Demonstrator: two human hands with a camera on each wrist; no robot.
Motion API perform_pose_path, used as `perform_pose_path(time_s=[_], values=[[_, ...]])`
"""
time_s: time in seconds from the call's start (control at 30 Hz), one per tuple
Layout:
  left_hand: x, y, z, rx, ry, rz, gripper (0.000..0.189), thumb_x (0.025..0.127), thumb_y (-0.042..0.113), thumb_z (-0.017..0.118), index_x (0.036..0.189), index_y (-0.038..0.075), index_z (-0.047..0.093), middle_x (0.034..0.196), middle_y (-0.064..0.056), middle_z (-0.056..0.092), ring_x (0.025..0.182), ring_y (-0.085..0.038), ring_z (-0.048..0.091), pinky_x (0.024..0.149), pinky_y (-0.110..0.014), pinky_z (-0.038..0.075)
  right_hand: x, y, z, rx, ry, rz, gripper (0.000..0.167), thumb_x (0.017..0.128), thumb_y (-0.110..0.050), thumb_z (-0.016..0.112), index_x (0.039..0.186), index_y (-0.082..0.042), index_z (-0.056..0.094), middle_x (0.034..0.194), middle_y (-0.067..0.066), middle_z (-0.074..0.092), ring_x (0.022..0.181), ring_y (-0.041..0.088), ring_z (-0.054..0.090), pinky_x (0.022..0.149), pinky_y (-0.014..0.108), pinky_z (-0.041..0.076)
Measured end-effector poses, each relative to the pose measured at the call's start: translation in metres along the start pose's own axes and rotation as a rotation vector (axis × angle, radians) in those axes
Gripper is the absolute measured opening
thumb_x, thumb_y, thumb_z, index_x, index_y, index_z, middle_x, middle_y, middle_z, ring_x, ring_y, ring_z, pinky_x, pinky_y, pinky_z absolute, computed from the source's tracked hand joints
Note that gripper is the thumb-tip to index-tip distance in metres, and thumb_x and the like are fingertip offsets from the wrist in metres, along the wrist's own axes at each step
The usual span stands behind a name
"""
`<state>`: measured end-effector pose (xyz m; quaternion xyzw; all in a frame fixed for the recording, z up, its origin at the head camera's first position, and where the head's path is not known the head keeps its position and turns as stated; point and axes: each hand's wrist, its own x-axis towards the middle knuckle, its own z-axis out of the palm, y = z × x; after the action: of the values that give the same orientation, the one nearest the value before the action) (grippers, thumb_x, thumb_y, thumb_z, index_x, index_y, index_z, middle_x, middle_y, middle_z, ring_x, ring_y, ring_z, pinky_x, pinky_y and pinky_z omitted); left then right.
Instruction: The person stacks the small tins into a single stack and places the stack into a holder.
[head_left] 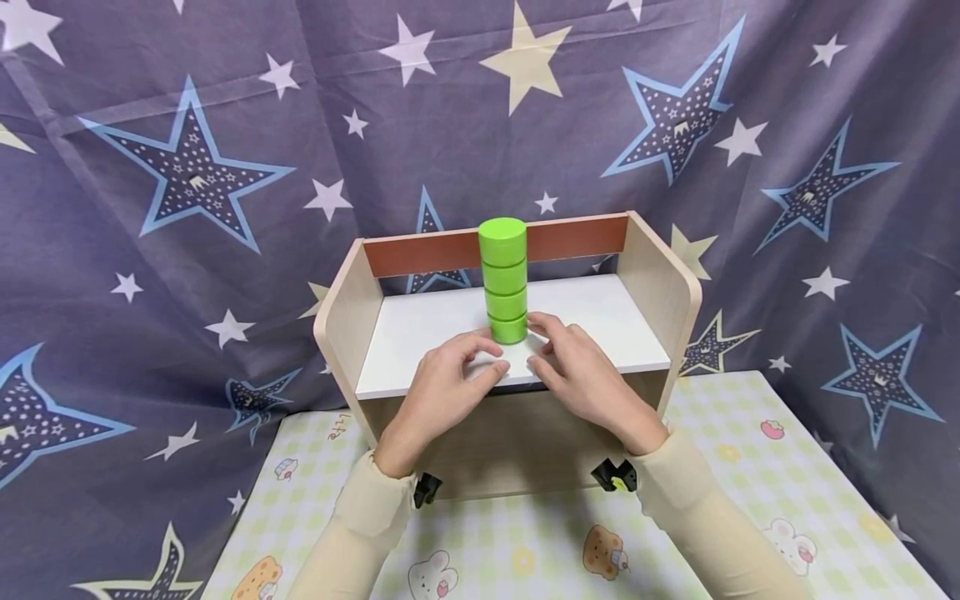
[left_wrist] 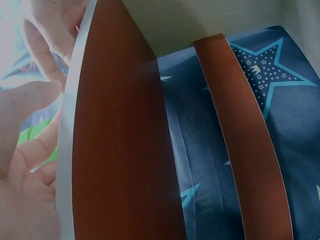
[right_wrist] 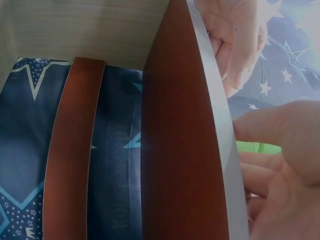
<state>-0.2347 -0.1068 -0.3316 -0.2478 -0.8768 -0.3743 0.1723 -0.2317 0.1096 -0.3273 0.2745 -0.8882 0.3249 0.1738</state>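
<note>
A tower of several bright green round pieces [head_left: 504,279], like short cylinders or upturned cups, stands upright on the white shelf board [head_left: 577,312]. My left hand [head_left: 453,375] is at the left of the tower's base, thumb and fingers loosely bent with a gap between them. On the other side my right hand [head_left: 577,367] mirrors it, its index fingertip right at the lowest piece. Neither hand grips the tower. Both wrist views look under the board, whose front edge hides part of the hands; slivers of green [left_wrist: 35,131] show behind the fingers.
The small wooden shelf unit has raised side panels [head_left: 667,287] and a reddish-brown back rail [head_left: 577,237]. It stands on a checked, cartoon-printed tablecloth [head_left: 525,542]. Behind hangs a dark star-patterned curtain [head_left: 285,158].
</note>
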Motion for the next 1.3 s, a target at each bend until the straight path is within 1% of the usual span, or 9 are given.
perform_pose_path(time_s=[0.37,0.47,0.57,0.67,0.8,0.9,1.03,1.13,1.3], values=[[0.000,0.002,0.000,0.045,-0.040,-0.023,0.012,0.094,0.034,0.071,0.098,0.022,0.072,0.139,-0.004,0.059,0.127,-0.018,0.055,0.091,-0.040,0.053,0.002,0.000,0.001,-0.026,-0.008,0.006,0.055,0.096,-0.014,0.068,0.146,-0.008,0.045,0.136,0.012,0.059,0.098,0.026,0.056,0.080,0.041,0.046],[-0.001,0.003,0.001,0.063,-0.031,-0.007,0.016,0.094,0.033,0.071,0.103,0.020,0.073,0.138,-0.005,0.060,0.126,-0.020,0.055,0.093,-0.042,0.051,0.001,0.000,0.001,-0.005,0.001,0.019,0.054,0.096,-0.014,0.068,0.145,-0.008,0.047,0.132,0.013,0.062,0.097,0.025,0.057,0.079,0.041,0.047],[-0.003,0.003,0.001,0.069,-0.007,0.019,0.024,0.094,0.032,0.071,0.111,0.015,0.073,0.128,-0.004,0.065,0.118,-0.018,0.059,0.094,-0.041,0.050,-0.001,0.000,0.001,0.041,0.034,0.023,0.048,0.096,-0.015,0.068,0.140,-0.007,0.052,0.122,0.013,0.065,0.094,0.023,0.060,0.079,0.040,0.051],[-0.008,0.005,0.001,0.051,0.035,0.049,0.030,0.095,0.029,0.072,0.118,0.010,0.072,0.116,-0.001,0.068,0.105,-0.015,0.062,0.089,-0.038,0.051,-0.006,0.000,-0.001,0.086,0.080,-0.005,0.040,0.096,-0.015,0.069,0.134,-0.005,0.059,0.117,0.011,0.067,0.093,0.020,0.064,0.081,0.041,0.054],[-0.021,0.008,-0.002,0.032,0.102,0.108,0.029,0.094,0.027,0.072,0.117,0.009,0.072,0.112,0.000,0.068,0.098,-0.014,0.063,0.084,-0.034,0.052,-0.018,0.000,-0.005,0.100,0.155,-0.074,0.033,0.096,-0.015,0.070,0.127,-0.006,0.064,0.118,0.007,0.068,0.096,0.019,0.065,0.080,0.040,0.055],[-0.033,0.012,-0.007,0.049,0.160,0.163,0.025,0.094,0.025,0.073,0.114,0.010,0.072,0.110,0.000,0.069,0.100,-0.014,0.063,0.086,-0.034,0.051,-0.031,0.000,-0.009,0.083,0.218,-0.126,0.030,0.094,-0.013,0.071,0.123,-0.009,0.066,0.114,0.002,0.069,0.097,0.018,0.065,0.075,0.037,0.055],[-0.053,0.014,-0.011,0.056,0.223,0.221,0.022,0.092,0.022,0.075,0.111,0.011,0.073,0.108,0.001,0.070,0.103,-0.014,0.064,0.089,-0.034,0.051,-0.048,0.000,-0.011,0.068,0.279,-0.192,0.030,0.091,-0.008,0.074,0.120,-0.010,0.068,0.110,-0.002,0.069,0.096,0.015,0.064,0.075,0.031,0.052],[-0.069,0.013,-0.010,0.038,0.236,0.251,0.022,0.092,0.020,0.075,0.111,0.010,0.072,0.109,0.001,0.070,0.105,-0.016,0.064,0.091,-0.034,0.050,-0.061,0.003,-0.010,0.071,0.301,-0.222,0.032,0.088,-0.003,0.075,0.119,-0.010,0.068,0.107,-0.003,0.069,0.095,0.014,0.063,0.078,0.026,0.049],[-0.093,0.007,0.001,0.024,0.231,0.278,0.021,0.092,0.016,0.074,0.112,0.010,0.071,0.110,0.001,0.069,0.106,-0.019,0.063,0.092,-0.031,0.050,-0.083,0.009,-0.006,0.081,0.280,-0.181,0.033,0.088,-0.003,0.075,0.119,-0.012,0.068,0.105,-0.005,0.068,0.096,0.012,0.062,0.079,0.024,0.047]])
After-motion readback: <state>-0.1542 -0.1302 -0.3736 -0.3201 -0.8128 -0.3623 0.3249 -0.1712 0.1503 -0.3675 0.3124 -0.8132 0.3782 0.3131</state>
